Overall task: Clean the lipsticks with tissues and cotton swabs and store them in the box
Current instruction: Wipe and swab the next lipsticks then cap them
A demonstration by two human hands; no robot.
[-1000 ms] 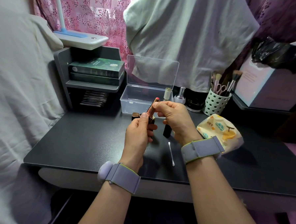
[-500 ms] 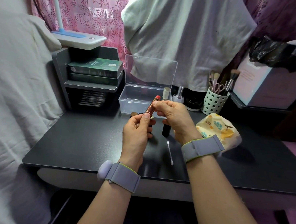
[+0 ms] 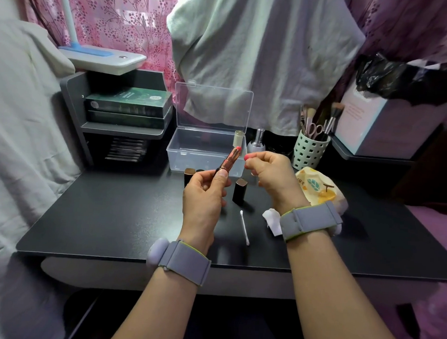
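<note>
My left hand (image 3: 205, 194) holds an uncapped rose-gold lipstick (image 3: 229, 160) by its base, tilted up to the right, its coral tip showing. My right hand (image 3: 271, 177) hovers just right of the tip, fingers curled, red on the fingertips and nothing visible in it. The clear plastic box (image 3: 205, 152) stands behind with its lid up. A dark lipstick tube (image 3: 240, 191) stands upright on the black desk between my hands, and another (image 3: 189, 174) shows behind my left hand. A cotton swab (image 3: 244, 227) and a crumpled tissue (image 3: 272, 221) lie near my right wrist.
A yellow tissue pack (image 3: 319, 191) lies right of my right hand. A perforated cup of brushes and scissors (image 3: 311, 150), a small bottle (image 3: 256, 142) and a pale tube (image 3: 239, 137) stand at the back. A grey shelf with books (image 3: 127, 107) is at back left.
My right hand has let go of the lipstick tip and moved a little to the right. The crumpled tissue now shows by my right wrist. My left hand still holds the lipstick.
</note>
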